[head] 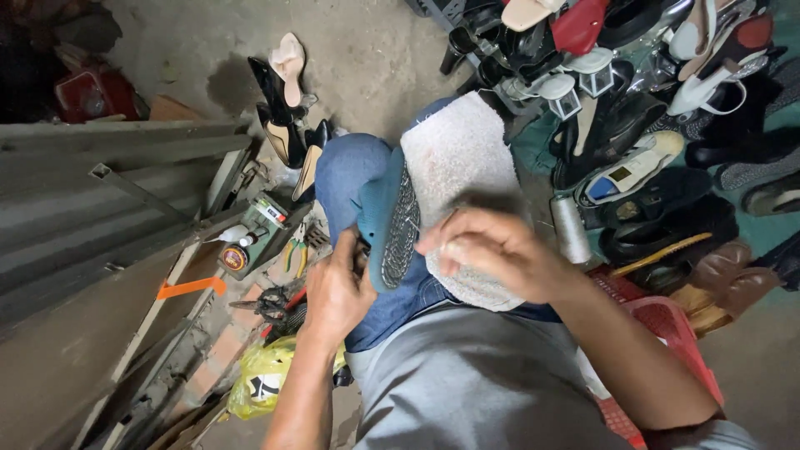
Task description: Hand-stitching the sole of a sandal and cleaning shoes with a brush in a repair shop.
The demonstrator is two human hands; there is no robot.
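Left hand (333,292) fingers grip teal shoe (392,221); right hand (487,250) fingers curled, contents hidden

The left hand (333,292) holds the teal shoe (385,218) on the lap, sole turned up. The right hand (487,250) rests on a white cloth (462,158). At 1 o'clock lies a pile of shoes (658,100); at 9 o'clock, pliers (293,250).
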